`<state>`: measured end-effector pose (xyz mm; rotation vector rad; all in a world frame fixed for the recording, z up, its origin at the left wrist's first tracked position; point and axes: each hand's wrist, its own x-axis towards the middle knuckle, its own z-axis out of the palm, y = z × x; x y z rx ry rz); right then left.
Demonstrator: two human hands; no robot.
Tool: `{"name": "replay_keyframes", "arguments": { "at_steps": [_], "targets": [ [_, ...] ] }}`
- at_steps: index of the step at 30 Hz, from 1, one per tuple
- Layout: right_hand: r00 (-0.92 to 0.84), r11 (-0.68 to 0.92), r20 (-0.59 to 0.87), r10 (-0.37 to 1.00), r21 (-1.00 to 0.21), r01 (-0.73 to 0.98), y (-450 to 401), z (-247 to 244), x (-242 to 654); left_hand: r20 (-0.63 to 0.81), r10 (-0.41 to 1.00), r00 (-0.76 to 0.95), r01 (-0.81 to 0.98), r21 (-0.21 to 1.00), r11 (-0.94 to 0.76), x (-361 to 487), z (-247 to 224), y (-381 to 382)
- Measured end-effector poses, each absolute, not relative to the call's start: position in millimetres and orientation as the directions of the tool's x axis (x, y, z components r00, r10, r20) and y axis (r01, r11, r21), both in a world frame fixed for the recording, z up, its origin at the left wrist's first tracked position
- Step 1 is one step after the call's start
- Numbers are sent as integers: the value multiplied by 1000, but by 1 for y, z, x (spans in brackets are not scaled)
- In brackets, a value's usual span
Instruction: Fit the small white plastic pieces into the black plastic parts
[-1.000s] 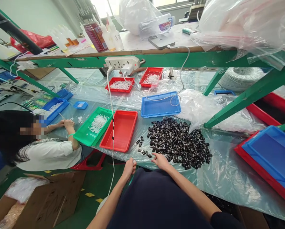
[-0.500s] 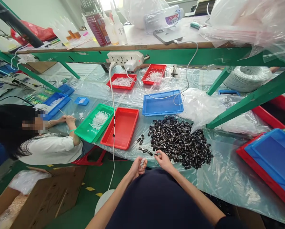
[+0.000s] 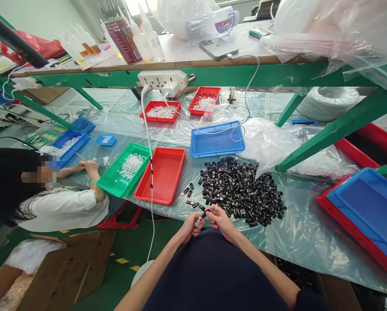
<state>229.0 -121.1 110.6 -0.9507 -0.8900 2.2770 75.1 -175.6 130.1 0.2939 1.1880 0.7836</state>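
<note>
Close to the table's front edge, my left hand [image 3: 190, 226] is closed around small white pieces [image 3: 198, 222]. My right hand [image 3: 218, 216] pinches a small black part [image 3: 205, 213], whose lower end meets the white pieces at my left fingertips. The two hands are almost touching. Just beyond them a large pile of black parts [image 3: 241, 190] spreads over the plastic-covered table, with several loose ones [image 3: 189, 194] at its left side. Finer contact between the black part and the white pieces is too small to make out.
An empty red tray [image 3: 161, 175] and a green tray [image 3: 110, 183] with white pieces lie to the left. Behind the pile is a blue tray [image 3: 217, 140]. A white cable [image 3: 151, 185] hangs across the red tray. A co-worker [image 3: 63, 207] sits at the left.
My right hand has brought a black part from the pile's edge over to my left hand, and the hands are closer together. The view has shifted slightly.
</note>
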Motion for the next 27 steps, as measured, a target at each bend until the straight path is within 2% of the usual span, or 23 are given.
{"name": "replay_keyframes", "arguments": {
  "at_steps": [6,16,22,27],
  "targets": [
    [-625,-664,-427,653,-720,-202,-122,106,226,-650,751,115,-371,673,639,78,130,-179],
    [-638,-658,-432,638,-735,-161,-117,111,222,-596,795,111,-390,710,587,79,133,-182],
    [-646,-674,-434,627,-718,-172,-119,110,222,-587,797,143,-297,743,600,79,134,-182],
    [-672,-678,-411,617,-710,-188,-122,107,222,-559,826,68,-202,803,560,80,140,-185]
  ]
}}
